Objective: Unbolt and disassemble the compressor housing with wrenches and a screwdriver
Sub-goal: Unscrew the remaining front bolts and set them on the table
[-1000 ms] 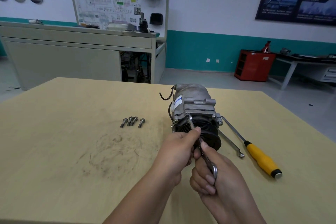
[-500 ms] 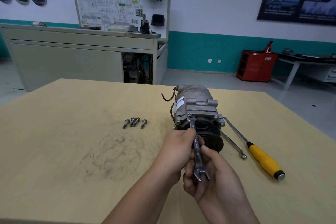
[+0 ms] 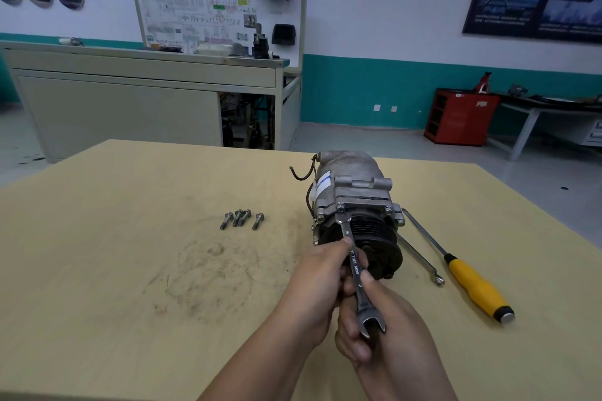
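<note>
Wrench (image 3: 355,267) touching compressor (image 3: 355,185), left hand (image 3: 312,290) fingers curled round its shaft, right hand (image 3: 391,329) fingers pinching lower shaft

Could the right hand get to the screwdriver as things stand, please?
Likely yes: the screwdriver lies uncovered just right of the right hand, which must first release the wrench.

**Both hands close together on one wrench**

The left hand (image 3: 321,286) reaches in from the lower left on a bare forearm, knuckles up. Its thumb lies against the upper shank of the wrench (image 3: 354,265). Its fingers are hidden behind the hand, but they seem to curl round the shank. The right hand (image 3: 387,325) sits just below, touching the left, with its thumb pressed on the shank and its fingers curled under the forked end.
</note>
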